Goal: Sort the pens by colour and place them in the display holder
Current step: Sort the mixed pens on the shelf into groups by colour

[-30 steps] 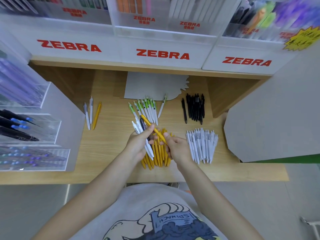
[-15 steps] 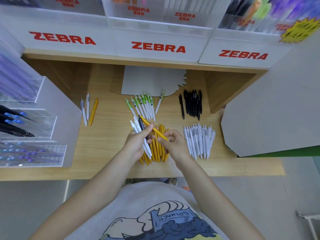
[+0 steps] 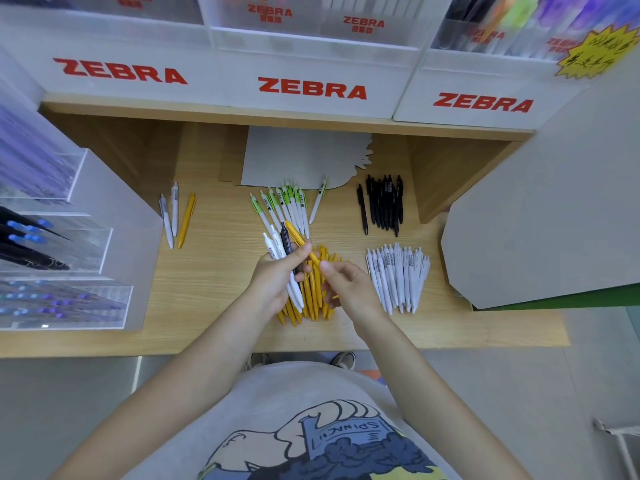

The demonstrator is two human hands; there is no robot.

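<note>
Three pens [image 3: 175, 216] lie at centre left: two white, one yellow. Three red ZEBRA signs [image 3: 311, 88] run across the top. Two hands [image 3: 277, 278] show.

Beyond the hands a grey card [image 3: 304, 155] lies flat on the wooden shelf [image 3: 214, 271], red ZEBRA lettering [image 3: 311, 89] above, a yellow starburst tag [image 3: 592, 53] far right.

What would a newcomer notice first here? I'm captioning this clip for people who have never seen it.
Probably the red ZEBRA signs across the white display at the top. Next, the wooden shelf with pens sorted by colour: black pens at back right, white pens in front of them, yellow pens in the middle. Over the yellow pile, the left hand grips mixed pens beside the right hand.
</note>
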